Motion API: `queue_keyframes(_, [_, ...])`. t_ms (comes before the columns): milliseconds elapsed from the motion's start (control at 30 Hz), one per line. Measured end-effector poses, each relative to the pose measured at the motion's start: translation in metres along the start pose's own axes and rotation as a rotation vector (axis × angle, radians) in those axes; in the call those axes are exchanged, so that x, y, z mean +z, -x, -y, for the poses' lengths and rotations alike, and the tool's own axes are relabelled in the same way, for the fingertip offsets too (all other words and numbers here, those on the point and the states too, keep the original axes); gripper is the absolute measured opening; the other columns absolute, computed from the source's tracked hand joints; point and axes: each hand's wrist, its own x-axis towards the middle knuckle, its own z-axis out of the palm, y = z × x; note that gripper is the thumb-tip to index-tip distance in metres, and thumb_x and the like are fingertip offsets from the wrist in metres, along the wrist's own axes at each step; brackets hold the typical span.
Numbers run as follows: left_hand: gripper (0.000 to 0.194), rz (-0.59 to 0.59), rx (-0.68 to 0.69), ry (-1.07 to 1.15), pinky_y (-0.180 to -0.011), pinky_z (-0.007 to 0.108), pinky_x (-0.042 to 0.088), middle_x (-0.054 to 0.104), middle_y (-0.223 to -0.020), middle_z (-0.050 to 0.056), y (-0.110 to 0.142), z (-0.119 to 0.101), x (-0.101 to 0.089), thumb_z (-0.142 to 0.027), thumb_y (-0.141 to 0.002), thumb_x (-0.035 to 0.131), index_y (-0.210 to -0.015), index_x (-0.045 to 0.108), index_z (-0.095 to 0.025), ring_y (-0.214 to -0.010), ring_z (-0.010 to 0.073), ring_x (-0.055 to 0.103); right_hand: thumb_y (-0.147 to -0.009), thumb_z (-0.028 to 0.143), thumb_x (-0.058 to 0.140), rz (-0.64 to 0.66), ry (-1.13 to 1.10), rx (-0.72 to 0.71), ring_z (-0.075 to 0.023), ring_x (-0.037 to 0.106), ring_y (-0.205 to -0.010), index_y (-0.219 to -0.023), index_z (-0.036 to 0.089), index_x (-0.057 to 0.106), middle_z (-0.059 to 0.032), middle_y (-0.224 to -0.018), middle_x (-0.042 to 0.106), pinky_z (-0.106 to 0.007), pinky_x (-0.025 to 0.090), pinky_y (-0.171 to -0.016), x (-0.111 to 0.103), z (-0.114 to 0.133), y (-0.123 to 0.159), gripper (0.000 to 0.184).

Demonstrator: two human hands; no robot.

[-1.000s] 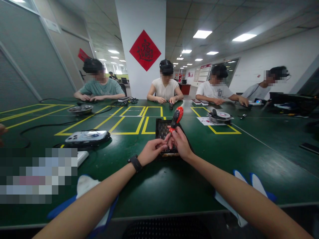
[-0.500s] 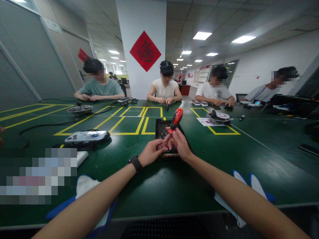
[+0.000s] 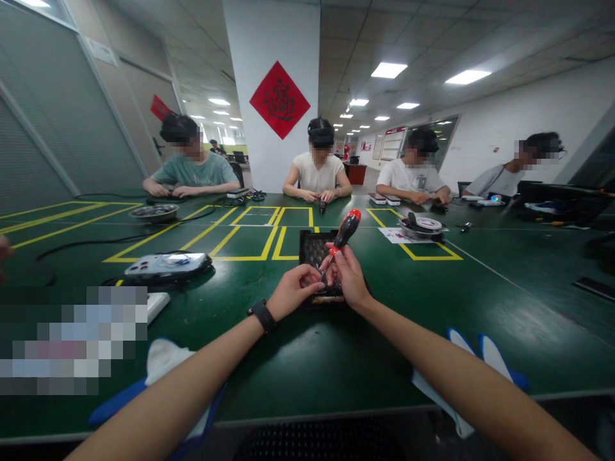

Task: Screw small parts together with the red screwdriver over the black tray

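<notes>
My right hand (image 3: 352, 280) is closed round a screwdriver (image 3: 348, 229) with a red and black handle. The handle points up and leans right, and the shaft slants down toward my left fingers. My left hand (image 3: 292, 291), with a dark watch on the wrist, is closed in a pinch near the shaft's tip. Whatever sits between those left fingers is too small and hidden to name. Both hands are over an open black case (image 3: 307, 242) with a patterned inside, which they partly cover.
A phone (image 3: 168, 264) lies on a black object to the left. White-blue gloves (image 3: 166, 358) lie under my forearms. Metal bowls (image 3: 154, 212) stand farther off, one at right holding a white disc (image 3: 423, 224). Several people sit across the green table (image 3: 269, 384), marked with yellow tape.
The screwdriver's handle has tilted farther right in my right hand. My left hand has barely moved. At far right, a co-worker's arm has drawn back.
</notes>
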Motion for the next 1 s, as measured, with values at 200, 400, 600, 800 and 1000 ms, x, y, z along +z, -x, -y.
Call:
queue_keyframes(200, [0.027, 0.058, 0.010, -0.031, -0.060, 0.022, 0.043, 0.061, -0.074, 0.004, 0.0011, -0.0017, -0.0009, -0.037, -0.073, 0.057, -0.083, 0.058, -0.012, -0.062, 0.0101, 0.053, -0.085, 0.041, 0.036, 0.015, -0.001, 0.001, -0.0039, 0.043, -0.041, -0.111, 0.020, 0.041, 0.0010, -0.072, 0.055, -0.018, 0.035, -0.041, -0.0008, 0.0008, 0.0008, 0.033])
queue_keyframes(400, [0.025, 0.068, 0.033, -0.062, -0.066, 0.024, 0.045, 0.062, -0.082, 0.006, 0.0017, -0.0007, -0.0024, -0.032, -0.077, 0.052, -0.090, 0.059, -0.011, -0.071, 0.0129, 0.056, -0.087, 0.038, 0.033, 0.020, -0.029, 0.008, -0.0039, 0.043, -0.041, -0.112, 0.020, 0.040, -0.0001, -0.076, 0.056, -0.019, 0.034, -0.040, -0.0013, 0.0010, 0.0007, 0.032])
queue_keyframes(600, [0.026, 0.045, 0.058, -0.095, -0.064, 0.023, 0.044, 0.061, -0.080, 0.004, 0.0026, -0.0031, -0.0018, -0.034, -0.078, 0.051, -0.090, 0.059, -0.013, -0.068, 0.0120, 0.054, -0.085, 0.040, 0.036, -0.004, -0.014, 0.010, -0.0034, 0.041, -0.040, -0.111, 0.020, 0.041, 0.0019, -0.071, 0.054, -0.017, 0.034, -0.040, -0.0016, -0.0003, -0.0009, 0.033])
queue_keyframes(800, [0.026, -0.035, 0.050, -0.149, -0.057, 0.021, 0.041, 0.060, -0.075, 0.003, 0.0035, -0.0021, 0.0032, -0.038, -0.074, 0.056, -0.084, 0.059, -0.014, -0.061, 0.0098, 0.051, -0.085, 0.040, 0.036, -0.012, -0.017, 0.007, -0.0038, 0.041, -0.040, -0.111, 0.021, 0.041, 0.0016, -0.072, 0.055, -0.018, 0.034, -0.040, -0.0013, -0.0011, -0.0011, 0.033])
queue_keyframes(1000, [0.027, 0.007, 0.018, -0.039, -0.062, 0.024, 0.045, 0.063, -0.078, 0.005, 0.0042, -0.0005, 0.0036, -0.036, -0.075, 0.054, -0.088, 0.060, -0.012, -0.066, 0.0121, 0.056, -0.085, 0.042, 0.035, 0.002, -0.030, 0.025, -0.0040, 0.043, -0.041, -0.111, 0.021, 0.040, 0.0008, -0.074, 0.056, -0.018, 0.036, -0.041, -0.0014, -0.0008, -0.0008, 0.034])
